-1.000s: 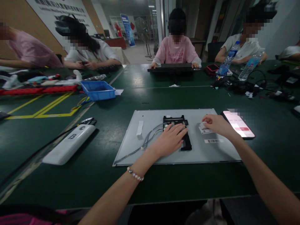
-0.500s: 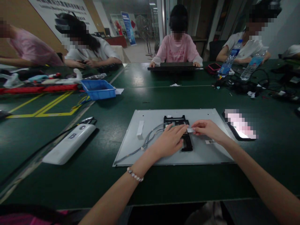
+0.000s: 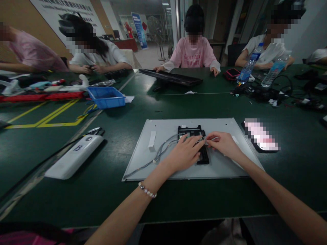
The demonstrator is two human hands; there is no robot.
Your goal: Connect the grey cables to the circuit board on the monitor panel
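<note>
A flat light-grey panel (image 3: 138, 153) lies before me, with a black plastic frame (image 3: 203, 158) at its middle and grey cables (image 3: 160, 153) running from the frame to the panel's lower left corner. My left hand (image 3: 185, 151) rests over the frame, fingers stretched out and holding nothing. Beside its fingertips, my right hand (image 3: 222, 143) pinches a small whitish strip of tape (image 3: 206, 142) at the frame's right edge. The fingers cover most of that strip. Another white strip (image 3: 152, 139) sits on the panel's left part.
A phone (image 3: 262, 136) lies right of the panel, a white power bank (image 3: 75, 156) with a cable to the left. Farther off are a blue bin (image 3: 107, 97), water bottles (image 3: 274, 71) and tangled black cables. Across the table a person handles a dark flat screen (image 3: 171, 77).
My right hand has moved slightly left with the strip, closer to my left fingertips. My left hand stays nearly still. The person opposite has tilted and shifted the dark screen leftward.
</note>
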